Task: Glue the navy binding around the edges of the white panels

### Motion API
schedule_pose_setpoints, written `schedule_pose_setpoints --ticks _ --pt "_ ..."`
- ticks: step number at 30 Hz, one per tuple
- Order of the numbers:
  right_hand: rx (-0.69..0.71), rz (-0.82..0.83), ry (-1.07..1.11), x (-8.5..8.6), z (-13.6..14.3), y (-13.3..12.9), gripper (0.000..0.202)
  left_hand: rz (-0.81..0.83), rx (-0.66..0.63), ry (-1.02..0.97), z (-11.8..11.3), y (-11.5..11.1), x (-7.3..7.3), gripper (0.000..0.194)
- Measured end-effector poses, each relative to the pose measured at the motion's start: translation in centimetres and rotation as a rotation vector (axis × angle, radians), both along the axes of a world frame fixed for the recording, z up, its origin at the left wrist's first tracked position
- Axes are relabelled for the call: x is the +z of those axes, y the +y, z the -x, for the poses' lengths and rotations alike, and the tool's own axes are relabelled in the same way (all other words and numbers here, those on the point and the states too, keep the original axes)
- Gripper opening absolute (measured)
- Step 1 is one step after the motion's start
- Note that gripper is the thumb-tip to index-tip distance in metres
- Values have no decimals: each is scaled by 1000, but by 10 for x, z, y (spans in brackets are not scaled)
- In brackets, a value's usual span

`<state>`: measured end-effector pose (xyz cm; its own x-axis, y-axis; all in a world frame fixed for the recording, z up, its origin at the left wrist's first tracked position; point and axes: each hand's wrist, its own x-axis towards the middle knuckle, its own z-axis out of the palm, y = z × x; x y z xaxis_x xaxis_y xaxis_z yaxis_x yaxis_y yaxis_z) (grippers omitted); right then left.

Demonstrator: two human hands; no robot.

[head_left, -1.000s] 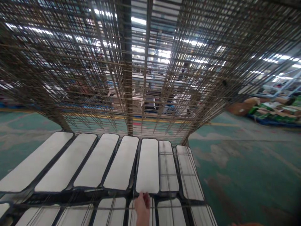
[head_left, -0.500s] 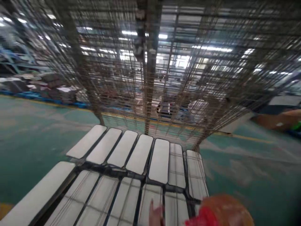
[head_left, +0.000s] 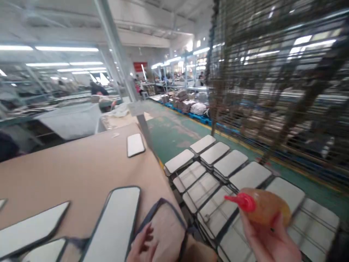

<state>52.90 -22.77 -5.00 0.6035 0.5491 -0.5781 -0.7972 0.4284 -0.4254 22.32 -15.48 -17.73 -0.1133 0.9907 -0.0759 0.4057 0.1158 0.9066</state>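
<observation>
My right hand [head_left: 268,238] is wrapped round a squeeze bottle [head_left: 269,205] of amber liquid with a red nozzle, which points left. The bottle is tilted on its side above the rack of white panels [head_left: 251,174]. My left hand [head_left: 143,243] has its fingers apart and a little bent, with nothing in them. It is over a beige piece with a dark edge [head_left: 166,222] at the table's near right corner; whether it touches the piece I cannot tell. Just left of that hand lies a long white dark-edged panel [head_left: 114,222].
A brown-topped table [head_left: 81,163] fills the left, with a small white panel [head_left: 135,145] near its far corner and another panel [head_left: 32,222] at left. A tall wire rack [head_left: 272,72] rises at right. A metal post [head_left: 122,62] stands beyond the table. A person [head_left: 98,89] is far back.
The view has swung left from the wire rack, bringing the table into sight. My right hand with the bottle and my left hand now show more fully.
</observation>
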Motion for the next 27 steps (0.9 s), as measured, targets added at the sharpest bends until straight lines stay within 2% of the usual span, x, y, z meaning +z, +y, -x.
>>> schedule_pose_setpoints --ticks 2,3,5,7,11,15,19,22,25,27 --pt "91 -23 -15 8 35 26 40 -127 130 308 48 24 11 64" --pt "131 -33 -1 13 53 37 39 -127 210 488 66 39 14 67" --pt "189 -60 27 23 88 58 37 -1 312 752 93 69 15 73" --pt "219 -94 20 32 119 75 32 72 316 811 106 92 11 74" --pt "270 -183 -39 44 169 107 36 49 197 761 119 108 1 58" --pt "307 -267 -75 54 199 137 49 20 174 701 126 108 3 51" --pt "345 -315 -127 68 211 158 46 -43 215 480 129 111 15 47" --pt "392 -341 -212 71 211 167 39 -23 206 306 137 113 25 53" --pt "464 -361 -332 63 210 172 33 53 189 81 151 114 39 54" --pt "512 -369 -411 52 210 175 31 81 181 18 160 113 53 48"
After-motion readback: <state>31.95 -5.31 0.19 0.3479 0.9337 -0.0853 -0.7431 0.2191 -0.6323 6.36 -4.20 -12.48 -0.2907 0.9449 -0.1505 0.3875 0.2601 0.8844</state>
